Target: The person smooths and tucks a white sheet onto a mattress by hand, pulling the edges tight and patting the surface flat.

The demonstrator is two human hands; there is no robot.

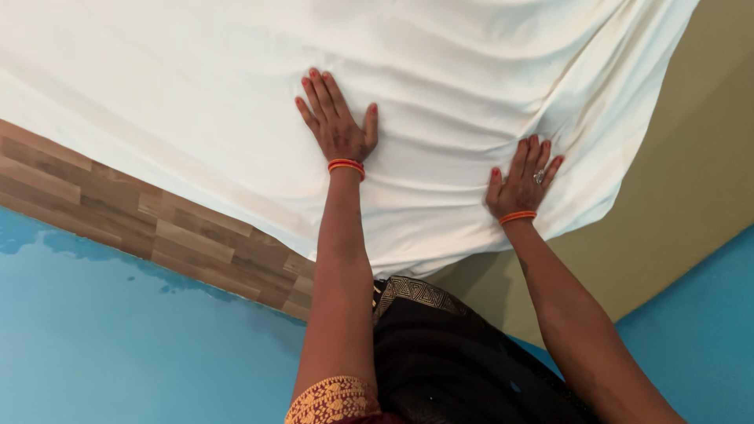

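Observation:
A white sheet (236, 86) lies spread over a bed and fills the upper part of the view, with folds running toward its right corner. My left hand (336, 118) rests flat on the cloth near the middle, fingers together, thumb out. My right hand (522, 182) presses flat on the wrinkled cloth near the sheet's hanging right edge, fingers slightly spread. Both wrists carry orange bangles, and the right hand wears a ring. Neither hand grips the cloth.
A wood-pattern bed frame side (157, 224) runs diagonally below the sheet at left. An olive-tan surface (683, 180) shows at right beside the sheet. Glossy blue floor (118, 338) lies below. My dark garment with gold border (440, 353) hangs between my arms.

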